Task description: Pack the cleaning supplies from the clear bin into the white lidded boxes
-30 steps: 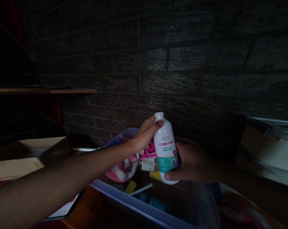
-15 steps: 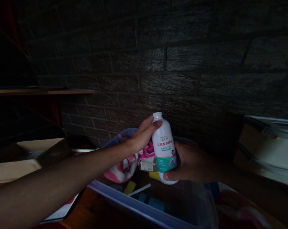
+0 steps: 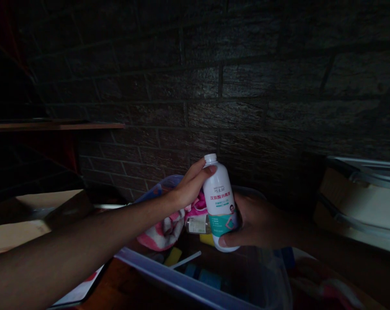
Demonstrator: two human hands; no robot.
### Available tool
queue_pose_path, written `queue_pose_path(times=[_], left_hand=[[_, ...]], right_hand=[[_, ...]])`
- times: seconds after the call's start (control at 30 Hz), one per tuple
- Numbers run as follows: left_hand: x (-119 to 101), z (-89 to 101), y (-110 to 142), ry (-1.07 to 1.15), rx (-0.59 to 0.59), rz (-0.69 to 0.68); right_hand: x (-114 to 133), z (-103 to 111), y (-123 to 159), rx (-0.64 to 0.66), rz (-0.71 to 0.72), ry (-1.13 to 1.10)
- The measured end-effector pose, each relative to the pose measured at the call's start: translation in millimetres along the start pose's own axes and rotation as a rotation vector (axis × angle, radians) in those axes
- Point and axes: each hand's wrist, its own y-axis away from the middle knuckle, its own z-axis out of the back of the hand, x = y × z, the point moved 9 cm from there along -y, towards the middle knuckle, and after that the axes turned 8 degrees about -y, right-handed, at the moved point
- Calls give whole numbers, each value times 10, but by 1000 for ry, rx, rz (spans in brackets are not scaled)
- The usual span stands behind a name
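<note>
Shifted slightly left in view: dark wall [image 3: 246, 86], bin [image 3: 169, 274] cut off at bottom, bottle [image 3: 216, 185]. Bottle's above bin, between left hand [image 3: 191, 184] clasping its shoulder and right hand [image 3: 257, 219] gripping its lower side, fingers mostly hidden; label [image 3: 219, 216] reads 次氯酸消毒液, small print illegible.

Dk brick wall [image 3: 246, 86], shelf [image 3: 94, 126] w/ it.

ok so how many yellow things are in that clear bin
2: one yellow piece beside the white stick, another partly behind the white bottle. More may be hidden.
</note>
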Motion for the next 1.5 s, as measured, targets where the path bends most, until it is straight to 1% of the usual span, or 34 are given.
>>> queue_pose_path(times=[0.27, 0.5, 0.6, 0.8, 0.93, 1.17, 1.3, 1.4, 1.43, 1.5], left_hand=[[5, 0, -5, -3, -1, -9], [147, -5, -20, 52, 2, 5], [173, -7, -25, 56, 0, 8], [146, 5, -34, 46, -21, -14], [149, -3, -37, 58, -9, -12], [132, 11, -28, 47, 1, -17], [160, -26, -5, 23, 57, 45], [204, -71, 2, 105, 104, 109], [215, -63, -1, 142, 92, 118], [242, -1, -13, 225, 18, 133]], right_hand=[[-18, 14, 5, -10, -9, 6], [1, -3, 4, 5, -5, -9], [-3, 6, 7, -5, -15, -7], [64, 10, -2, -4, -39, -1], [96, 8, -4, 1, -44, -19], [-2, 7, 17, 3, -32, -23], [0, 6, 14, -4, -26, -24], [-2, 39, -3, -51, -42, -11], [-14, 55, -7, -72, -51, -10], [-54, 90, -11, -116, -69, -19]])
